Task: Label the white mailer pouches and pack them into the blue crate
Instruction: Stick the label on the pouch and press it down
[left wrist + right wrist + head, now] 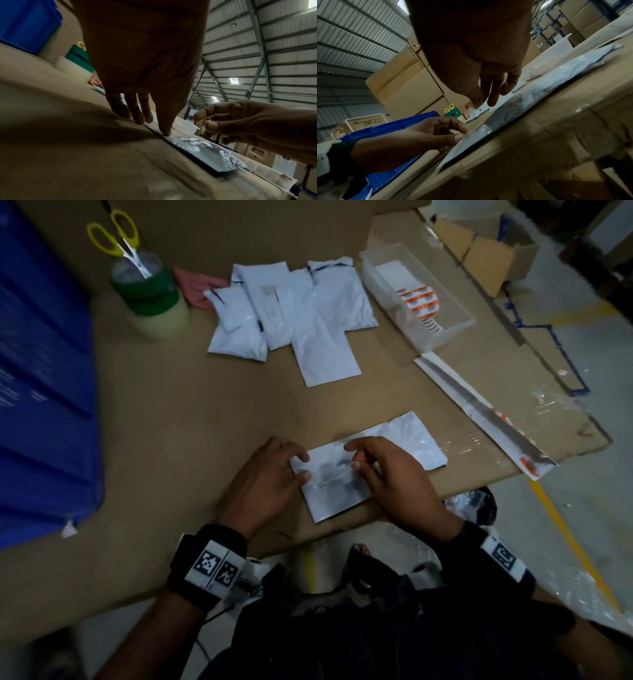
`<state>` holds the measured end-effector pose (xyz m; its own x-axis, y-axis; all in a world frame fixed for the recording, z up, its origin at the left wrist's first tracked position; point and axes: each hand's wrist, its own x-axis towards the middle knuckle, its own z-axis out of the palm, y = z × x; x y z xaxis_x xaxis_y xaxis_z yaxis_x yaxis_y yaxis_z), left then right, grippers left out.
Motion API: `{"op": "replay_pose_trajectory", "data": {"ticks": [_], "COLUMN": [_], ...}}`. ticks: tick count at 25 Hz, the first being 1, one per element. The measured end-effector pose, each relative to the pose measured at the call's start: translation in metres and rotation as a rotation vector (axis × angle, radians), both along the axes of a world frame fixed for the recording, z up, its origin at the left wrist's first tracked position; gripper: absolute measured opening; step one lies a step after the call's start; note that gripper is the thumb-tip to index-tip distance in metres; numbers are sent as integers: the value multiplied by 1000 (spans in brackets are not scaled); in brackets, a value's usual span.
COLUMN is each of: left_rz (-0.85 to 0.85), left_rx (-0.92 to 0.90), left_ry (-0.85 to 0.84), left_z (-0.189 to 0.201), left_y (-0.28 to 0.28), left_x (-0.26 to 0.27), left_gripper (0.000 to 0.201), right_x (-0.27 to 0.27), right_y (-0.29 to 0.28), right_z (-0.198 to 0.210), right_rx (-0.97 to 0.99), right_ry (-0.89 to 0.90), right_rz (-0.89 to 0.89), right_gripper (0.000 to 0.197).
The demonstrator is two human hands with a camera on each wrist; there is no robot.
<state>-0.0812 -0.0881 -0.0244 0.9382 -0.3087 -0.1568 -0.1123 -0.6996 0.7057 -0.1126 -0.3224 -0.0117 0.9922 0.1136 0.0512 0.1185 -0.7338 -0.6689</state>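
A white mailer pouch [407,440] [205,151] [513,115] lies flat at the near edge of the cardboard table. My left hand [301,467] [145,119] presses its fingertips onto the pouch's left end. My right hand [356,460] [481,104] hovers just above the pouch's middle and pinches a small orange-and-white label [358,463] [470,106] between thumb and forefinger. Several more white pouches [301,313] lie in a loose pile at the back. The blue crate [41,371] [388,127] stands along the left side.
A clear plastic tray [459,326] with a sheet of orange labels sits at the back right. A long used backing strip [479,412] lies along the right edge. A jar with yellow scissors [147,292] stands at the back left, with another person's hand [195,285] beside it.
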Motion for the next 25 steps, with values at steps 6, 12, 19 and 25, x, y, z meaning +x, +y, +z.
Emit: {"op": "replay_pose_trajectory", "data": {"ticks": [6,12,19,25], "left_rz": [29,-6,-10,-16], "left_rx": [-61,-45,-26,-15], "left_ry": [10,-34,-80,-95], "left_z": [-9,-13,-18,-19], "left_y": [2,3,4,4], "left_x": [-4,-5,-3,-4], "left_gripper": [11,16,20,19], "right_x": [-1,2,7,9], "right_y": [15,24,34,39], "right_z": [-4,-3,-2,-9], "right_rx": [89,98,60,3], "right_ry": [105,147,125,124], "right_rz": [5,-44,-71,-76], "right_gripper": [40,56,54,52]}}
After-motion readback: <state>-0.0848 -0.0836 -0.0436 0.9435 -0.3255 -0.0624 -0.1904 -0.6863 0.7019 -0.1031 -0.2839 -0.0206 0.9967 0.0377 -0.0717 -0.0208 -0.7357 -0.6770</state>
